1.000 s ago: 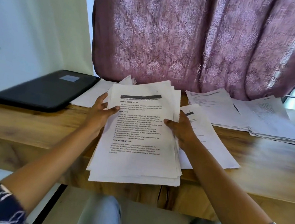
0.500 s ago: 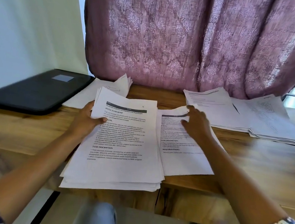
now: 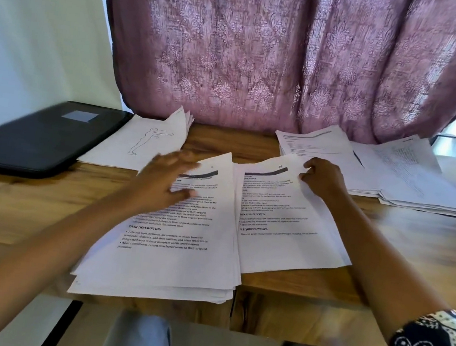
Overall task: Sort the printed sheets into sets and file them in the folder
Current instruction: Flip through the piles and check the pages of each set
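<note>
Left hand (image 3: 163, 182) spreads over the stack (image 3: 172, 252) at the counter's (image 3: 411, 250) front edge, grip released. Right hand (image 3: 323, 178) curls at the top corner of the sheet (image 3: 286, 222) beside it; whether it is pinching, I cannot tell. Best to square that sheet before peeling another. The folder (image 3: 40, 134) lies at the left edge.

Mauve damask-patterned curtain (image 3: 276, 59), black folder (image 3: 40, 137), white black-printed sheets (image 3: 168, 260).

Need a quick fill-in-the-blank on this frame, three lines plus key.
1. The folder at the table's left end is ___ in colour.
2. The left hand, fingers spread, is over the stack that is ___ than its neighbour.
3. The right hand pinches the thin pile's top ___ corner.
Missing: black; thicker; right.
</note>
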Demonstrator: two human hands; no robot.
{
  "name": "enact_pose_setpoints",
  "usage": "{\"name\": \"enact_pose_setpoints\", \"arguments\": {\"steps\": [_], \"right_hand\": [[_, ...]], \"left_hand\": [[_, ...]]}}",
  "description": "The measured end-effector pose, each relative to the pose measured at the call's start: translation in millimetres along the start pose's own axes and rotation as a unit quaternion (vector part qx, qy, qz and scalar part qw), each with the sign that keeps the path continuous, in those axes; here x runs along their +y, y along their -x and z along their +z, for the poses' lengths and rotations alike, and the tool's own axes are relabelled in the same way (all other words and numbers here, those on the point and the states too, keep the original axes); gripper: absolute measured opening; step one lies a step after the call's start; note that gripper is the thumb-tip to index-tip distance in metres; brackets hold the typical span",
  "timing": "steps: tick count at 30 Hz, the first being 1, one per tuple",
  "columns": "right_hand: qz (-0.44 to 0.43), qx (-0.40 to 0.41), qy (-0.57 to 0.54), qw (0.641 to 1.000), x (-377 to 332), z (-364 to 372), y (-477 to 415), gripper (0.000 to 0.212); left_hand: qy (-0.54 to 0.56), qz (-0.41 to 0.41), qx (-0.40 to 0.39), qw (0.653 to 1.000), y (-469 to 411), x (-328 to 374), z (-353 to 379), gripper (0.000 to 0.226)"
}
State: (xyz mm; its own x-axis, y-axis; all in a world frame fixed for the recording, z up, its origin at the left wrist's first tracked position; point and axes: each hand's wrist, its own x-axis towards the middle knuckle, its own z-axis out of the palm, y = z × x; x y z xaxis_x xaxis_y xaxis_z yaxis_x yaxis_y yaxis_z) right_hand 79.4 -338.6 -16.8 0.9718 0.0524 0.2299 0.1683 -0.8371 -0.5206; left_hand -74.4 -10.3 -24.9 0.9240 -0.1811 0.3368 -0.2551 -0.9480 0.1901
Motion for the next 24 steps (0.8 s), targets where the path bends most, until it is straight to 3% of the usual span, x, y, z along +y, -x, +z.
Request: {"name": "enact_pose_setpoints", "arguments": {"steps": [4,7,10,14,18,24], "right_hand": [[0.028,-0.004,-0.008,1.000,1.0,-1.6,0.0,0.040],[0.039,-0.017,-0.039,0.998,3.9,0.4,1.4,0.044],[0.053,-0.041,-0.090,0.994,6.0,-1.7,1.1,0.045],[0.009,-0.067,-0.064,0.996,7.1,-6.6,6.8,0.029],[-0.013,-0.004,-0.065,0.998,12.0,-22.8,15.6,0.017],[-0.010,0.038,-0.056,0.998,18.2,-57.9,28.0,0.028]], "left_hand": [[-0.064,0.094,-0.106,0.988,-30.6,44.7,17.3,0.083],[-0.069,0.094,-0.145,0.982,-38.5,55.3,36.6,0.085],[-0.001,0.055,-0.171,0.984,-36.1,55.4,51.3,0.072],[0.059,0.040,-0.145,0.987,-34.9,53.8,55.8,0.068],[0.092,0.059,-0.098,0.989,-30.5,55.5,43.3,0.069],[0.109,0.052,-0.173,0.977,35.6,64.4,-15.2,0.070]]}}
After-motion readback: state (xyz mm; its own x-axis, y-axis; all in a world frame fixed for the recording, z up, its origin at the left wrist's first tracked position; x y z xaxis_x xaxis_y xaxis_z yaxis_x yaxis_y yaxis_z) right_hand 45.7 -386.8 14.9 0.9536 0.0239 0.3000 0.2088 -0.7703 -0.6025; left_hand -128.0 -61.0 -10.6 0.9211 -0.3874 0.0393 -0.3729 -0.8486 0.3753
